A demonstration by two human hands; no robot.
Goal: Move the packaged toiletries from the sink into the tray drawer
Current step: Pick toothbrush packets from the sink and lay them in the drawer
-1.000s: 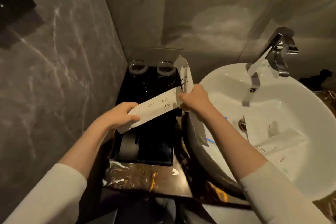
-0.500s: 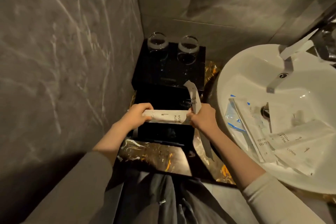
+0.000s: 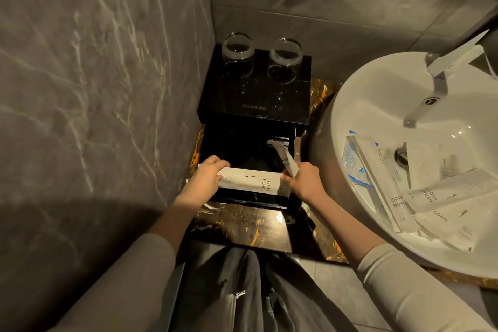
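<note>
A dark brown marble countertop (image 3: 242,226) with gold veining carries a glossy black drawer box (image 3: 256,97) at its twelve o'clock, set into the wall corner. At three o'clock stands a round white ceramic basin (image 3: 350,105). Two clear glass tumblers (image 3: 260,58) stand on the box's top.

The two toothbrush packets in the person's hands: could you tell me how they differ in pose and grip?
The flat toothbrush packet lies level across the open drawer, held at both ends by the left hand and right hand; the tilted toothbrush packet angles upward, gripped by the right hand alone. Both are white and printed TOOTH BRUSH.
</note>
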